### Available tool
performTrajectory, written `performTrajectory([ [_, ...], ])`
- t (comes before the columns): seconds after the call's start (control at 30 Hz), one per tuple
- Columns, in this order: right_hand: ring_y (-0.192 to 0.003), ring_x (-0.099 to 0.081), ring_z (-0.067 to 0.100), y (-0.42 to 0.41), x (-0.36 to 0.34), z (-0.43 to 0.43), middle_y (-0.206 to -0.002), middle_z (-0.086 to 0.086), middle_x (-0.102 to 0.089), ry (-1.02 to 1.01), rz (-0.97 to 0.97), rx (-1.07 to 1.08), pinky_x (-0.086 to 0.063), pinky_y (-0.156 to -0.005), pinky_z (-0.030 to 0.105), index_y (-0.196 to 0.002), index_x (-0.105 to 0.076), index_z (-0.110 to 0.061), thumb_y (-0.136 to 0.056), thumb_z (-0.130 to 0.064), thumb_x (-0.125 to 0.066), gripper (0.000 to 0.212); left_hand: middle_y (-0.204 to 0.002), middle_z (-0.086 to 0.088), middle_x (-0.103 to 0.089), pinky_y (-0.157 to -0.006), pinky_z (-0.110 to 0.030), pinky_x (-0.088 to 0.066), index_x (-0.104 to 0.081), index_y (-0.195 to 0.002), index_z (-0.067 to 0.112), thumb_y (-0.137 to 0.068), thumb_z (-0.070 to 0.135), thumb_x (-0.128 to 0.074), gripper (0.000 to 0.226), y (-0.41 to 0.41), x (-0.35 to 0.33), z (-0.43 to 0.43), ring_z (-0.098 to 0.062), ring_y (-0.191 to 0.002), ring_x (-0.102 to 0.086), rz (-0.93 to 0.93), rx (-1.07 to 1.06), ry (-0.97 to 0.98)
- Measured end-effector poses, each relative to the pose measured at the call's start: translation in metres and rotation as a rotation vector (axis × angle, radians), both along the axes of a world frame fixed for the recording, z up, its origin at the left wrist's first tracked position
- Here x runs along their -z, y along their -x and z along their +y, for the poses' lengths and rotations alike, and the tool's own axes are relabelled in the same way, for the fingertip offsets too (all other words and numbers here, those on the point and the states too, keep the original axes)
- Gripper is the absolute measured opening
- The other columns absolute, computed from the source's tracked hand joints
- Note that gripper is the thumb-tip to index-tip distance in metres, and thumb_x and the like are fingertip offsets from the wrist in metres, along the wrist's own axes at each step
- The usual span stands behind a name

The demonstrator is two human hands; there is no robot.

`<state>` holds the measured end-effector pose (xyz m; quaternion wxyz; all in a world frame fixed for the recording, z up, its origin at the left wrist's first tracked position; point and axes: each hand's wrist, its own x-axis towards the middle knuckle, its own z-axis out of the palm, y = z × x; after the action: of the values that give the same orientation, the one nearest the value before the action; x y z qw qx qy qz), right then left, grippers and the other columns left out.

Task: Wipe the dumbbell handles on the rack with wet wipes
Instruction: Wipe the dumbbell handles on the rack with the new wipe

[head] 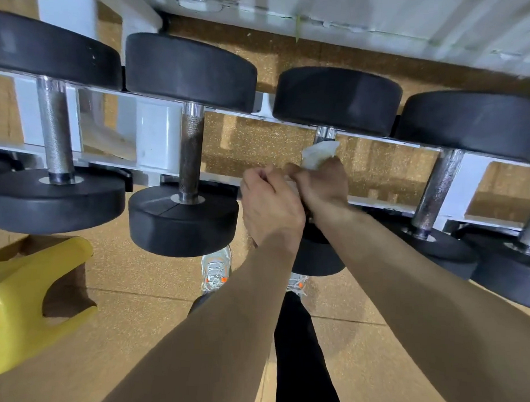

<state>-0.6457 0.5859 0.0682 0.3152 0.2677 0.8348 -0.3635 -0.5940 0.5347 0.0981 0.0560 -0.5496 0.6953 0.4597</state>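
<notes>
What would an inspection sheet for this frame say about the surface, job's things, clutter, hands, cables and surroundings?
Surface: white rack, with black dumbbells lying across its rails.
Job's things: wet wipe wrapped on the third handle from the left; neighbouring handles bare.
Clutter: yellow object at lower left, kind unclear.
Hands: right hand grips the wipe on the handle; left hand curled beside it, its hold hidden.
Cables: nothing seen.
Surroundings: speckled tan floor, white wall base, sneakers.
</notes>
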Motion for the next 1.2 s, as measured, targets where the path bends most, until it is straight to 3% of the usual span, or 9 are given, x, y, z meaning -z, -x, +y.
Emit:
performTrajectory([
  [0.13, -0.054, -0.064, 0.015, 0.026, -0.013, 0.001, -0.059, 0.005, -0.066, 0.259, -0.046, 0.182, -0.052, -0.053, 0.023, -0.075, -0.065, -0.014, -0.076, -0.018, -0.085, 0.02, -0.106, -0.001, -0.062, -0.09, -0.051, -0.047, -0.056, -0.104, 0.021, -0.097, 0.049, -0.03, 0.038, -0.001, 0.0, 0.001, -0.027, -0.099, -0.058, 0.01, 0.01, 0.008],
  [0.3, -0.062, -0.063, 0.012, 0.049, -0.001, 0.018, -0.063, -0.004, -0.063, 0.861, -0.181, 0.404, -0.054, -0.065, 0.029, -0.077, -0.066, -0.015, -0.082, -0.008, -0.079, 0.016, -0.104, 0.001, -0.062, -0.09, -0.051, -0.046, -0.054, -0.101, 0.023, -0.099, 0.046, -0.033, 0.031, -0.001, 0.002, 0.001, -0.025, -0.097, -0.057, 0.011, 0.004, -0.006],
  [0.4, -0.062, -0.065, 0.012, 0.046, 0.004, 0.025, -0.066, -0.002, -0.064, 1.061, -0.354, 0.463, -0.057, -0.063, 0.024, -0.072, -0.07, -0.016, -0.046, -0.021, -0.101, 0.04, -0.103, 0.002, -0.06, -0.091, -0.05, -0.046, -0.053, -0.101, 0.024, -0.101, 0.044, -0.034, 0.028, -0.001, 0.002, 0.0, -0.023, -0.097, -0.056, 0.0, 0.017, -0.025],
  [0.47, -0.067, -0.068, 0.014, 0.035, 0.01, 0.029, -0.071, 0.0, -0.067, 1.055, -0.39, 0.466, -0.058, -0.063, 0.024, -0.081, -0.07, -0.016, -0.032, -0.027, -0.104, 0.06, -0.104, 0.002, -0.06, -0.092, -0.049, -0.045, -0.053, -0.101, 0.023, -0.103, 0.042, -0.036, 0.026, 0.0, 0.002, 0.0, -0.023, -0.098, -0.056, -0.012, 0.018, -0.037],
  [0.6, -0.069, -0.059, 0.02, 0.014, 0.007, 0.036, -0.077, 0.011, -0.059, 0.933, -0.318, 0.249, -0.051, -0.061, 0.029, -0.085, -0.059, -0.014, -0.081, -0.011, -0.077, 0.018, -0.104, 0.003, -0.061, -0.093, -0.05, -0.045, -0.053, -0.1, 0.025, -0.102, 0.044, -0.035, 0.027, 0.001, -0.001, 0.0, -0.023, -0.099, -0.056, -0.029, 0.017, -0.043],
  [0.8, -0.076, -0.072, 0.016, 0.001, -0.008, 0.021, -0.083, 0.001, -0.074, 0.238, -0.054, 0.055, -0.056, -0.065, 0.032, -0.095, -0.068, -0.009, -0.075, -0.031, -0.087, 0.035, -0.107, 0.001, -0.062, -0.092, -0.048, -0.046, -0.055, -0.102, 0.022, -0.1, 0.049, -0.031, 0.036, 0.002, -0.003, 0.0, -0.025, -0.099, -0.057, -0.028, 0.037, -0.036],
  [0.93, -0.054, -0.06, 0.006, 0.016, -0.014, 0.006, -0.064, -0.004, -0.066, 0.223, 0.075, 0.046, -0.047, -0.052, 0.022, -0.075, -0.065, -0.011, -0.075, -0.019, -0.084, 0.021, -0.105, 0.001, -0.061, -0.09, -0.049, -0.047, -0.054, -0.1, 0.022, -0.098, 0.05, -0.03, 0.036, 0.002, -0.002, 0.0, -0.026, -0.096, -0.058, -0.037, 0.039, -0.031],
  [1.03, -0.051, -0.057, 0.012, 0.035, -0.013, -0.008, -0.052, -0.006, -0.061, 0.24, 0.102, 0.183, -0.048, -0.056, 0.03, -0.06, -0.062, -0.013, -0.074, -0.019, -0.085, 0.027, -0.105, 0.002, -0.061, -0.09, -0.049, -0.046, -0.054, -0.1, 0.022, -0.103, 0.044, -0.034, 0.03, 0.001, -0.001, 0.0, -0.025, -0.095, -0.058, -0.034, 0.037, -0.044],
  [1.2, -0.055, -0.062, 0.019, 0.047, -0.007, 0.01, -0.065, 0.004, -0.062, 0.658, -0.176, 0.363, -0.052, -0.052, 0.028, -0.072, -0.069, -0.012, -0.082, -0.019, -0.082, 0.018, -0.101, 0.003, -0.061, -0.091, -0.049, -0.047, -0.054, -0.098, 0.022, -0.102, 0.044, -0.034, 0.031, 0.0, 0.001, 0.001, -0.024, -0.095, -0.058, -0.028, 0.019, -0.043],
])
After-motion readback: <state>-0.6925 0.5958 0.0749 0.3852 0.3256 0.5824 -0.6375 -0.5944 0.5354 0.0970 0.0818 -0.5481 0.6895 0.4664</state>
